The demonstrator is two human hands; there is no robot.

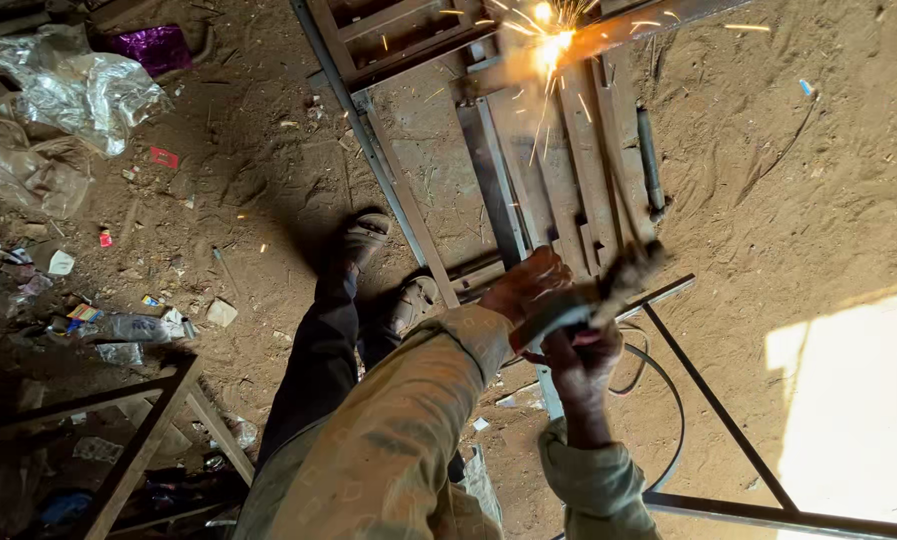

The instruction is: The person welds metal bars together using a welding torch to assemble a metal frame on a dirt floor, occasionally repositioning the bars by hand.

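**Both hands on the welding holder, sparks at the frame**

Your left hand [528,285] and right hand [578,355] both close their grip around the electrode holder [608,285], steadying its long rod, which reaches out to the metal frame [528,150] lying flat on the dirt floor [798,150], where sparks [553,40] fly at its tip.

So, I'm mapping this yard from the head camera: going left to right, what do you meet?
Crumpled clear plastic sheet → purple foil wrapper → sandalled foot → sparks → grey rod on the ground → sunlit patch of ground.
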